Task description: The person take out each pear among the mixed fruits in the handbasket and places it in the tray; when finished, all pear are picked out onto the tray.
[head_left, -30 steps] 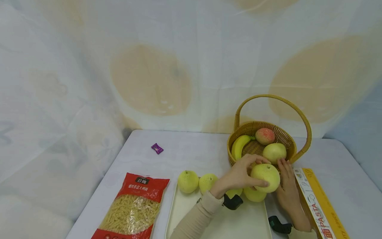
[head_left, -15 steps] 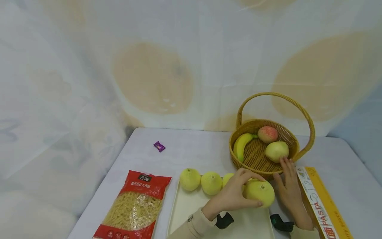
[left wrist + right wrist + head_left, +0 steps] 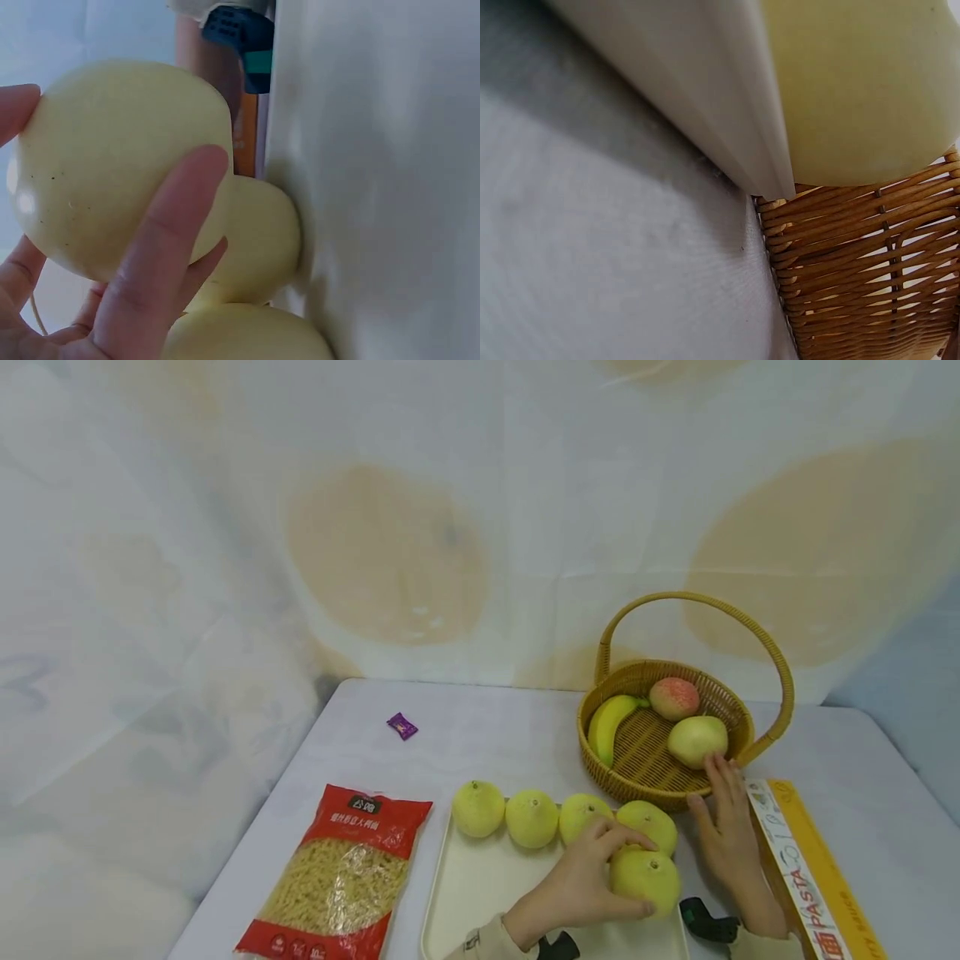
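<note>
My left hand (image 3: 581, 885) grips a round, pale yellow fruit (image 3: 647, 883) that looks like a pomelo, over the right side of a cream tray (image 3: 480, 893). In the left wrist view, thumb and fingers spread around this fruit (image 3: 127, 165). Several similar yellow fruits (image 3: 532, 819) form a row along the tray's far edge. My right hand (image 3: 727, 843) reaches to the near right rim of a wicker basket (image 3: 637, 785), fingers mostly straight. Inside the basket are a banana (image 3: 611, 727), a peach (image 3: 674, 698) and a pale green round fruit (image 3: 697, 741).
Left of the tray lies a red bag of spiral pasta (image 3: 337, 872). A purple wrapped candy (image 3: 402, 726) is farther back. Along the right side stands a yellow and white pasta box (image 3: 813, 868), close to my right forearm. The basket's tall handle (image 3: 697, 596) arches above it.
My left hand has carried the held fruit from the basket's near rim toward me, down over the tray, uncovering the row behind. My right hand has stayed by the basket.
</note>
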Demonstrator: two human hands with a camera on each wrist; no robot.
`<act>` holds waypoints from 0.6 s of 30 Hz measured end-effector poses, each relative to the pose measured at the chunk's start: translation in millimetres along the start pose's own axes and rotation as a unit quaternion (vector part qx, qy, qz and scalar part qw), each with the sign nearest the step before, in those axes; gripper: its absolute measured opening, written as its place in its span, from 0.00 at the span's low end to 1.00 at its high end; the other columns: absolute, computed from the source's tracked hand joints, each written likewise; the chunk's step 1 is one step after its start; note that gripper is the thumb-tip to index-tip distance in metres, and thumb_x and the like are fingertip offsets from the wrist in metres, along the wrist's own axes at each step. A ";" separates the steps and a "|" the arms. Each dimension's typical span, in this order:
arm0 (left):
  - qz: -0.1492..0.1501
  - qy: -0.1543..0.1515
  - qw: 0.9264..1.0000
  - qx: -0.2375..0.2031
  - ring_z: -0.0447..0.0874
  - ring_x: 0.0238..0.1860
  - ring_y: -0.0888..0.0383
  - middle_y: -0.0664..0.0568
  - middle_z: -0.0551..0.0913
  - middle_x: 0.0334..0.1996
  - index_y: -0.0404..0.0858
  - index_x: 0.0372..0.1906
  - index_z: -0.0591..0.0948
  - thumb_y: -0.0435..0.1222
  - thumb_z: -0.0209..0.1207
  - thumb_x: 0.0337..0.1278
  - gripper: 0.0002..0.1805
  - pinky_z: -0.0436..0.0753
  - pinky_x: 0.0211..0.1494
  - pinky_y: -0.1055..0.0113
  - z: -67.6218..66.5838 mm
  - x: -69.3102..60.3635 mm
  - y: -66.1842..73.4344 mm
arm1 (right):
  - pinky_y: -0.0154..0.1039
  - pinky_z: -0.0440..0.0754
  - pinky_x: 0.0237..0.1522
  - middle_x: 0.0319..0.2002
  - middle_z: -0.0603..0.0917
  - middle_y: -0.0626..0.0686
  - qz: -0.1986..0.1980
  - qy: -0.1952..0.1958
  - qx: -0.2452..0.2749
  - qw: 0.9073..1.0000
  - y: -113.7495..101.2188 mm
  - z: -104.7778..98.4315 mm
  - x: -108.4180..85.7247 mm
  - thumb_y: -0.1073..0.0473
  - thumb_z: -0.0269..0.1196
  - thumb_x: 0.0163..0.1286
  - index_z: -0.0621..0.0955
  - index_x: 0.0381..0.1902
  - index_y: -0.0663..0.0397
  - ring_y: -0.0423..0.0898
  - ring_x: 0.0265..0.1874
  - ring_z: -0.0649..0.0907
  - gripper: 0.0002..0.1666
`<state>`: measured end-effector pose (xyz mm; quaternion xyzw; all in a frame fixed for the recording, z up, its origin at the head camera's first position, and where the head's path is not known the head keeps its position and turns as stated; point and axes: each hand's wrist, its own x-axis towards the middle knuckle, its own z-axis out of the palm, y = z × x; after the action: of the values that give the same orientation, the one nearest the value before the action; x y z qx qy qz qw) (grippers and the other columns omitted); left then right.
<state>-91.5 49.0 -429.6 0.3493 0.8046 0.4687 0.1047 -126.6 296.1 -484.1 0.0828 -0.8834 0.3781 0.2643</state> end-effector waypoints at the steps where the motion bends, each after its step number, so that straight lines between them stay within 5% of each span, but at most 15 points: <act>1: -0.004 -0.003 1.000 0.005 0.66 0.47 0.74 0.60 0.70 0.50 0.54 0.58 0.75 0.43 0.71 0.49 0.29 0.71 0.49 0.78 1.2 0.1 -1.3 | 0.62 0.38 0.74 0.74 0.53 0.68 0.001 0.000 0.000 1.000 0.1 0.2 -0.3 0.59 0.50 0.77 0.55 0.75 0.60 0.63 0.76 0.44 0.33; 14: -0.029 -0.070 0.997 -0.004 0.64 0.54 0.74 0.62 0.68 0.56 0.54 0.60 0.73 0.41 0.70 0.52 0.29 0.70 0.54 0.78 18.8 1.8 -14.8 | 0.63 0.38 0.74 0.75 0.52 0.67 0.006 -0.005 0.001 1.000 -1.6 -1.4 -0.2 0.58 0.49 0.77 0.55 0.76 0.58 0.62 0.77 0.43 0.34; 18: -0.033 -0.085 0.995 0.045 0.66 0.57 0.73 0.62 0.68 0.59 0.57 0.63 0.71 0.44 0.68 0.54 0.31 0.72 0.53 0.77 18.5 2.7 -11.3 | 0.63 0.38 0.74 0.74 0.52 0.68 0.005 -0.005 0.005 1.000 -1.6 -1.5 -0.2 0.58 0.49 0.77 0.55 0.76 0.59 0.63 0.76 0.44 0.34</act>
<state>-89.5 59.9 -448.5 0.3659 0.8242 0.3966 0.1720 -125.3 296.0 -482.4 0.0816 -0.8834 0.3831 0.2573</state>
